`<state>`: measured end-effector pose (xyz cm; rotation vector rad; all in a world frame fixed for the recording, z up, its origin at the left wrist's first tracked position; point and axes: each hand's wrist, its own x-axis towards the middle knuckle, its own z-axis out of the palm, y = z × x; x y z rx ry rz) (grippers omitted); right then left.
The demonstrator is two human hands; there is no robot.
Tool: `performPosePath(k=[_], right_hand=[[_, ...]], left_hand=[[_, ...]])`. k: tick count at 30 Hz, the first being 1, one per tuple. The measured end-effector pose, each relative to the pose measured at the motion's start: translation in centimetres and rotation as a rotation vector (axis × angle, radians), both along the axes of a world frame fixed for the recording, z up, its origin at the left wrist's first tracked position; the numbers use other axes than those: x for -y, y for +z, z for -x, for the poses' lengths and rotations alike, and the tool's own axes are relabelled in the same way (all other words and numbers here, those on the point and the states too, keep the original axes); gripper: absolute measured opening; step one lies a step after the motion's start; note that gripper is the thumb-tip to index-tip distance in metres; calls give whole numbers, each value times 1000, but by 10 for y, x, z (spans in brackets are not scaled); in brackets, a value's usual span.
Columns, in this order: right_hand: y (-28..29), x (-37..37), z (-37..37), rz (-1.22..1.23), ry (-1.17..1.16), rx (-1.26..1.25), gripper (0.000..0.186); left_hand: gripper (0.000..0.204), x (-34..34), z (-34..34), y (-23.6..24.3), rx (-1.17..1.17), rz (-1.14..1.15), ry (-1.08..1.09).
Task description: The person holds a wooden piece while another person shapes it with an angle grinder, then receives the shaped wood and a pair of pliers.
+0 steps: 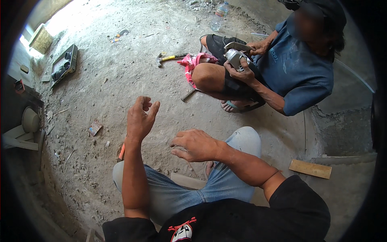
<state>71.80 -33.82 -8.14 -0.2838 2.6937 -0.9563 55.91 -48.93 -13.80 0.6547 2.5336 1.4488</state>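
Note:
My left hand (140, 117) is raised over the dusty floor, fingers bent and thumb apart, with nothing in it. Above my lap, my right hand (196, 145) hangs with loosely curled fingers, its thumb separate and nothing visible in its grasp. An orange handle (121, 152) shows beside my left forearm, partly hidden by my knee. Between my legs lies a grey board (188, 181). Across from me at the right, a crouching person holds a silver power tool (235, 58) in both hands; its exact kind is unclear.
A claw hammer (172, 58) lies beside a pink cloth (192, 67). Farther off are a plastic bottle (219, 17), a black tray (73, 69) holding dark cups, and a bucket (41, 39). A wooden piece (310, 169) lies at right; a crumpled packet (95, 128) at left.

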Motion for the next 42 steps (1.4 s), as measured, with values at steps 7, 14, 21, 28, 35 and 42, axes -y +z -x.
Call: performPosePath(k=[7,14,21,28,35,42], right_hand=[[-1,-1,-1,-40,22,-21,28],[-1,0,0,-15,15,3,27],[-2,-1,0,-39,32,-29,29],[-1,1,1,-47,30,3,28],[-4,1,0,-28,37,-8,28],[0,3,0,-5,18,0,27]], left_hand=[[39,0,0,6,-4,21,-1],[38,1,0,3,3,19,3],[41,0,1,6,7,18,3],[41,1,0,7,21,27,6],[39,2,0,7,-1,24,8],[35,2,0,0,-32,-19,12]])
